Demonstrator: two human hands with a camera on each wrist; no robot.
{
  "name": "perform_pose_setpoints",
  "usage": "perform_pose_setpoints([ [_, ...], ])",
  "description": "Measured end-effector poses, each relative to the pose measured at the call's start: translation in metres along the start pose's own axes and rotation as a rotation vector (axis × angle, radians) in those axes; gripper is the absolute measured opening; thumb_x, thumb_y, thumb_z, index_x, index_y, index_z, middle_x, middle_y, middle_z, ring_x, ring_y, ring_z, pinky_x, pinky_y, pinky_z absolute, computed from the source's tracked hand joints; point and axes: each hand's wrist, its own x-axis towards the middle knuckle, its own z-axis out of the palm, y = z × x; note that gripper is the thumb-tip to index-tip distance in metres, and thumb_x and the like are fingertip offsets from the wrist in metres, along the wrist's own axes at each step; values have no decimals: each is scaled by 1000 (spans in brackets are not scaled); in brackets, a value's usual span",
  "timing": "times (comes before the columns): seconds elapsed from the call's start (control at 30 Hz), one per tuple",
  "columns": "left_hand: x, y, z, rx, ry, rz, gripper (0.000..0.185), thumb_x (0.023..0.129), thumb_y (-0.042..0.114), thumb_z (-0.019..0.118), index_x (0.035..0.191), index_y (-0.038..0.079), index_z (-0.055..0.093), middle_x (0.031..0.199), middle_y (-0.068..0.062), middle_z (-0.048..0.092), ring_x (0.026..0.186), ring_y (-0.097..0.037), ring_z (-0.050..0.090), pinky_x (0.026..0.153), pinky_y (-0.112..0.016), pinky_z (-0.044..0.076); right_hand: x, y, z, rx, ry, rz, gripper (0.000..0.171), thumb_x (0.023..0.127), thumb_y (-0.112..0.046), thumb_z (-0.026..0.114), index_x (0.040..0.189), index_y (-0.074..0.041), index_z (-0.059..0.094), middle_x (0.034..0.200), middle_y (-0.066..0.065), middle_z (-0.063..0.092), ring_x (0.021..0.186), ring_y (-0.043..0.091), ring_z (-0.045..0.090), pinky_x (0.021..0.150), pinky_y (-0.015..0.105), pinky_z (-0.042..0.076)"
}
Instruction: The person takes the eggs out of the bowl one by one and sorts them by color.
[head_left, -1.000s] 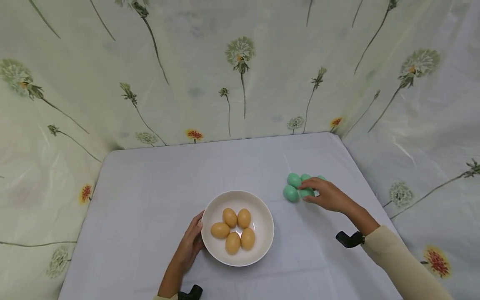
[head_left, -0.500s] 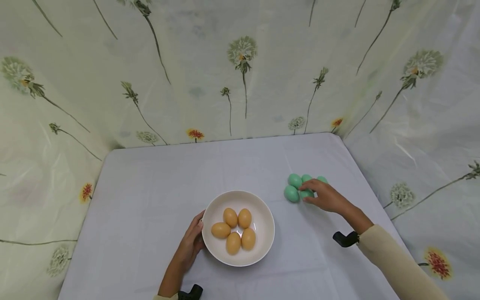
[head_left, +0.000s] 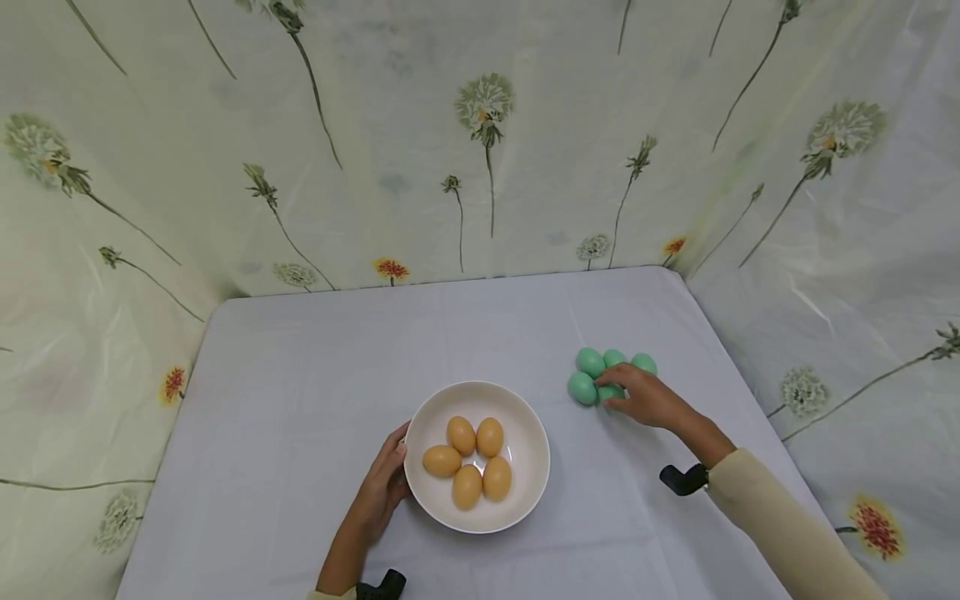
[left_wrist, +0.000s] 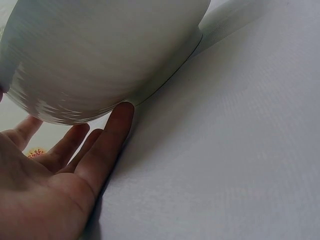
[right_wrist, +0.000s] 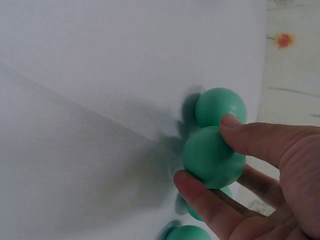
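Fingertips of my right hand point(head_left: 645, 398) pinch one green egg point(right_wrist: 212, 156) among the cluster. My left hand point(head_left: 381, 492) rests open-fingered against the white bowl point(head_left: 532, 479).

Five brown eggs point(head_left: 473, 460), five green eggs point(head_left: 589, 362), one bowl point(head_left: 531, 429)

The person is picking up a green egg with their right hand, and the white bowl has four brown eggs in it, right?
Not quite. The white bowl holds five brown eggs, not four; the head view shows all five. The rest is right: the right hand pinches a green egg between thumb and finger, as the right wrist view shows.
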Motion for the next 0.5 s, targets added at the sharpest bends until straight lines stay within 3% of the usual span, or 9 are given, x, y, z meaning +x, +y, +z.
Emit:
perform_pose_setpoints([
  [0.5, -1, 2, 1, 7, 3, -10, 56, 105, 45, 39, 155, 22, 30, 163, -13, 28, 141, -42, 40, 99, -46, 49, 0, -2, 2, 0, -2, 50, 36, 85, -4, 76, 119, 2, 67, 121, 19, 64, 119, 41, 56, 99, 56, 46],
])
